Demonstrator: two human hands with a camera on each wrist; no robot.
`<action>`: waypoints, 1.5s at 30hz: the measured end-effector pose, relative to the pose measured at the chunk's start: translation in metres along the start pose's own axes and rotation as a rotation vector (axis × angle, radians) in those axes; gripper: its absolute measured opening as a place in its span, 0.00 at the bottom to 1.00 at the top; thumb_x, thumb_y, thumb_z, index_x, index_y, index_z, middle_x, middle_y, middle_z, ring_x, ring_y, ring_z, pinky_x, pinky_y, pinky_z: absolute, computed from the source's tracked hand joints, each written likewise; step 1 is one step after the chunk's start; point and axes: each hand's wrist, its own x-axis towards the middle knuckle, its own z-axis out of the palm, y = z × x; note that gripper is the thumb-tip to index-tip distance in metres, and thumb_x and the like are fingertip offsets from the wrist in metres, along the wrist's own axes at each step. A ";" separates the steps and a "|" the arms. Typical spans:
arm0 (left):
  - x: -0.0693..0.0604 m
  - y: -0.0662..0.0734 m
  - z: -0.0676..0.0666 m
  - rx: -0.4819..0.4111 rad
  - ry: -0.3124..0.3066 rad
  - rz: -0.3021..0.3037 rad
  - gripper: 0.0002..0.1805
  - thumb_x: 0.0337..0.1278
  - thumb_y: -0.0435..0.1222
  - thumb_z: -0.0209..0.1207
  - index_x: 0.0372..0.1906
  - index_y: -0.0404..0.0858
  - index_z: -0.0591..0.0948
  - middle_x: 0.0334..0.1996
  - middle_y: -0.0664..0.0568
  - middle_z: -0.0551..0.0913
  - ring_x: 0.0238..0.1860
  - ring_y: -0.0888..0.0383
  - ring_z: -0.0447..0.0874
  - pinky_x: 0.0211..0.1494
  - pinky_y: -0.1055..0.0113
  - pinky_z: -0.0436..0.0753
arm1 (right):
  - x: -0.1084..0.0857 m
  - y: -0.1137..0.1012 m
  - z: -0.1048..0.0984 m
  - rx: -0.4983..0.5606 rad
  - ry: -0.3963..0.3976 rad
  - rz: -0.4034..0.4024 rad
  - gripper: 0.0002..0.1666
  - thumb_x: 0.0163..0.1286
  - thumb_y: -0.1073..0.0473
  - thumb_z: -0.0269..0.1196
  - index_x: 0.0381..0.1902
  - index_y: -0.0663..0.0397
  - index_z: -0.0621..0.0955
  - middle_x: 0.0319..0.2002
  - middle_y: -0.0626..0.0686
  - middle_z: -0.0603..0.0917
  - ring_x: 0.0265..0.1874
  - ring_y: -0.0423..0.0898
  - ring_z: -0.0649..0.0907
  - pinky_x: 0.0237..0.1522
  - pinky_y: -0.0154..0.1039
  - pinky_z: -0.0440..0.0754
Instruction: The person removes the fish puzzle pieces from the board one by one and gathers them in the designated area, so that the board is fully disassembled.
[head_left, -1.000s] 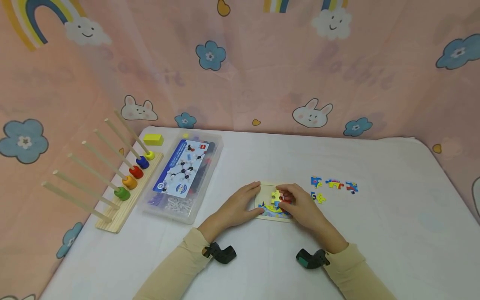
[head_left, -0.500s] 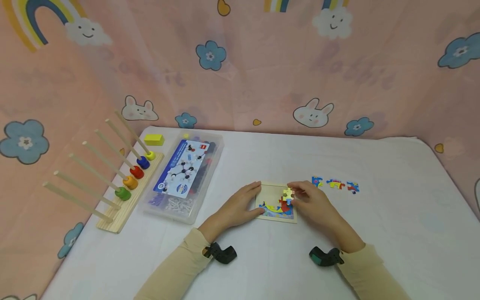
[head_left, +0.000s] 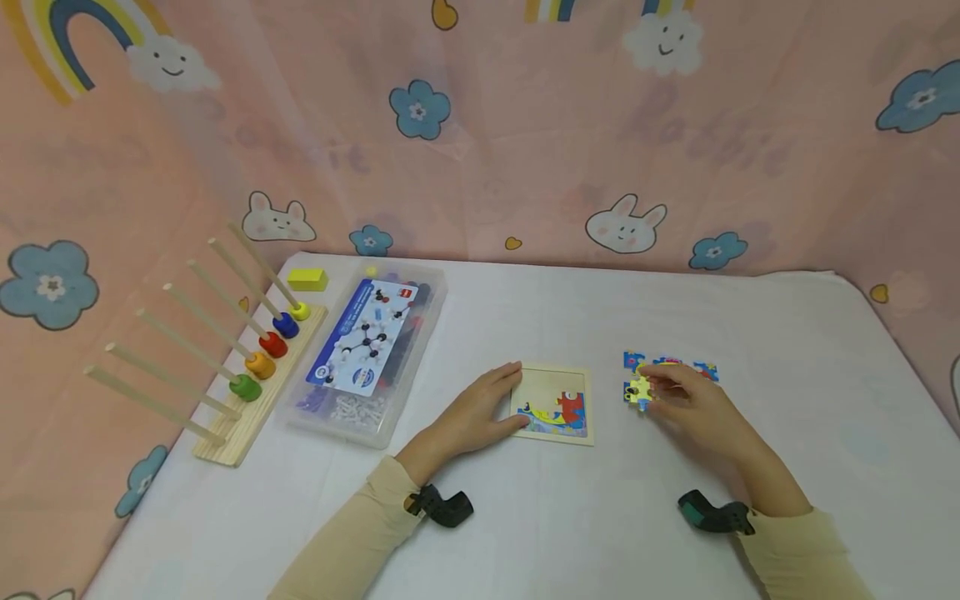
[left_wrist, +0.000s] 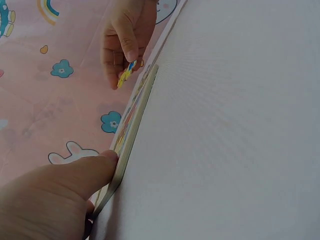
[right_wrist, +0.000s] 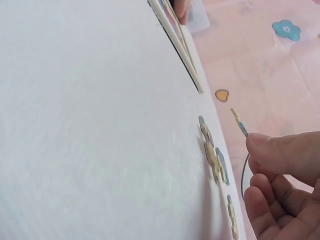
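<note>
My left hand (head_left: 474, 413) rests at the left side of a wooden puzzle tray (head_left: 590, 408), its thumb (left_wrist: 102, 167) on the rim. Joined red, yellow and blue pieces (head_left: 572, 410) fill the tray's lower and right parts; bare wood shows above. Off to the tray's right, my right hand (head_left: 701, 412) pinches a yellow puzzle piece with some blue (right_wrist: 240, 122) between thumb and fingers. In the right wrist view it is above the table, apart from the loose pieces (right_wrist: 212, 157). In the head view, hand and piece partly cover those.
A clear plastic box with a molecule-picture label (head_left: 367, 337) stands left of the tray. Beside it is a wooden peg stand (head_left: 251, 408) with coloured beads and upright rods. A yellow block (head_left: 307, 279) lies behind, near the printed backdrop cloth (head_left: 480, 158).
My right hand has moved right, from over the tray to the loose pieces, carrying the yellow puzzle piece. My left hand has stayed at the tray's left side.
</note>
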 end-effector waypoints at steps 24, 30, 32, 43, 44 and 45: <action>0.000 0.001 0.000 -0.002 -0.018 -0.021 0.40 0.59 0.50 0.60 0.70 0.33 0.62 0.73 0.48 0.59 0.73 0.53 0.55 0.74 0.61 0.60 | -0.025 0.032 -0.008 -0.104 0.100 0.029 0.25 0.63 0.68 0.62 0.58 0.65 0.74 0.50 0.61 0.76 0.41 0.20 0.65 0.42 0.09 0.63; -0.001 0.002 -0.001 0.001 -0.011 -0.012 0.40 0.58 0.50 0.61 0.70 0.33 0.63 0.72 0.48 0.59 0.73 0.53 0.56 0.74 0.61 0.60 | -0.024 0.034 -0.005 -0.123 0.122 -0.012 0.24 0.62 0.68 0.63 0.57 0.66 0.75 0.46 0.61 0.76 0.40 0.22 0.65 0.41 0.11 0.63; -0.001 0.001 -0.001 0.001 -0.008 -0.009 0.40 0.58 0.50 0.61 0.70 0.33 0.63 0.72 0.48 0.59 0.73 0.53 0.56 0.74 0.61 0.60 | -0.024 0.035 -0.005 -0.127 0.119 -0.017 0.24 0.62 0.68 0.62 0.57 0.66 0.75 0.46 0.61 0.75 0.40 0.23 0.65 0.41 0.11 0.63; -0.001 0.000 0.000 0.011 0.004 0.005 0.40 0.58 0.49 0.61 0.69 0.32 0.64 0.72 0.47 0.60 0.72 0.52 0.57 0.73 0.60 0.61 | -0.025 0.036 -0.007 -0.151 0.094 -0.021 0.24 0.62 0.67 0.63 0.57 0.62 0.76 0.46 0.59 0.75 0.41 0.29 0.67 0.41 0.17 0.65; -0.001 0.000 0.000 0.005 0.004 0.005 0.40 0.58 0.49 0.61 0.69 0.32 0.64 0.72 0.47 0.60 0.72 0.52 0.57 0.74 0.60 0.61 | -0.025 0.036 -0.007 -0.149 0.096 -0.025 0.24 0.62 0.67 0.63 0.57 0.62 0.76 0.46 0.59 0.75 0.41 0.29 0.67 0.41 0.17 0.65; -0.001 0.000 0.000 0.001 0.003 0.005 0.40 0.58 0.49 0.61 0.69 0.33 0.64 0.72 0.47 0.60 0.73 0.52 0.57 0.74 0.60 0.61 | -0.025 0.036 -0.007 -0.149 0.098 -0.027 0.24 0.62 0.67 0.62 0.57 0.62 0.76 0.46 0.59 0.75 0.41 0.29 0.66 0.41 0.17 0.65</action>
